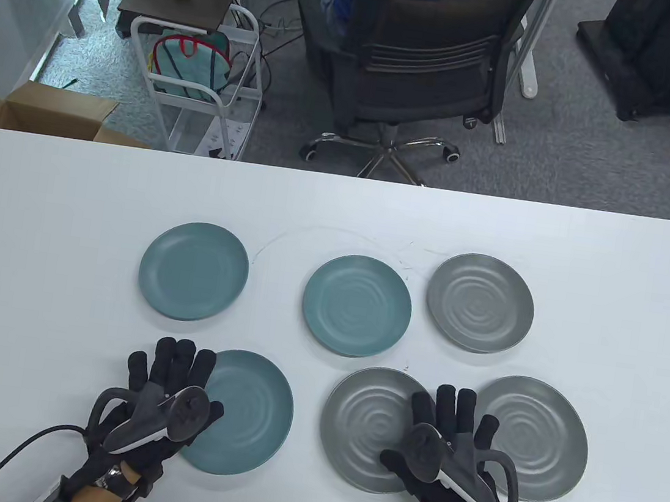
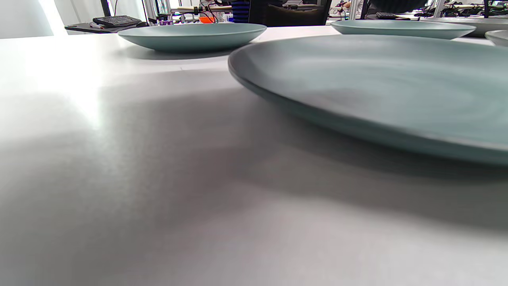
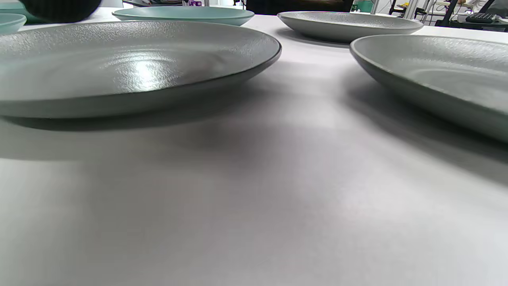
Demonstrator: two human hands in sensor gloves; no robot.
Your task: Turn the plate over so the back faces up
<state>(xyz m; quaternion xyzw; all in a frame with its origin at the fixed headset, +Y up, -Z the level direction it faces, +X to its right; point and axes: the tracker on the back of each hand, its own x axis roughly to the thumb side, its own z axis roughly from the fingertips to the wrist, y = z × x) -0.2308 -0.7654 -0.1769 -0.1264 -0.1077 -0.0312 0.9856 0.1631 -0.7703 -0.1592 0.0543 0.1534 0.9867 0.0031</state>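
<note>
Six plates lie face up on the white table (image 1: 59, 288). Far row: teal plate (image 1: 193, 271), teal plate (image 1: 357, 305), grey plate (image 1: 480, 303). Near row: teal plate (image 1: 245, 415), grey plate (image 1: 367, 428), grey plate (image 1: 538, 438). My left hand (image 1: 173, 359) lies flat with fingers stretched out at the near teal plate's left rim, partly over it. My right hand (image 1: 451, 402) lies flat between the two near grey plates, over the middle one's right rim. Neither hand holds anything. The left wrist view shows the near teal plate (image 2: 377, 87) close up. The right wrist view shows both near grey plates (image 3: 131, 63) (image 3: 436, 71).
Behind the table's far edge stand an office chair (image 1: 420, 71), a white wire cart (image 1: 200, 79) and a cardboard box (image 1: 39, 110). Bare table surface lies left of the plates and along the front edge.
</note>
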